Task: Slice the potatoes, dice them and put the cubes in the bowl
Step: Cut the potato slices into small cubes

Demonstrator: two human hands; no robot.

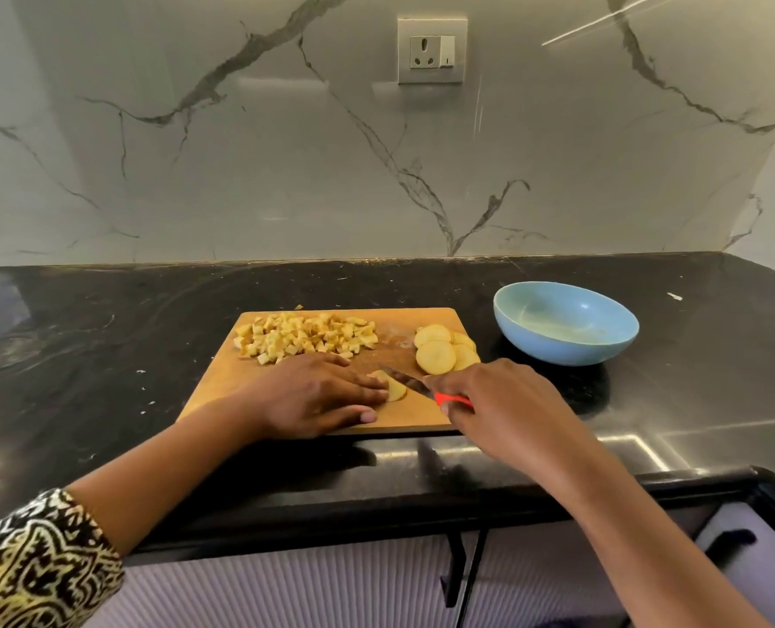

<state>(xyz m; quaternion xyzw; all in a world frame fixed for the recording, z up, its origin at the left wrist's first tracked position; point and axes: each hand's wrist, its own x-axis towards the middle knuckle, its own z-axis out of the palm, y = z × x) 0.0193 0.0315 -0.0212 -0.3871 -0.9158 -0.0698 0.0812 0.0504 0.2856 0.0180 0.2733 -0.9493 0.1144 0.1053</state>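
No legible text, label, brand or number anywhere. On the rocker switch [447,51] of the wall socket [425,52], only a small pale mark, too small to read.
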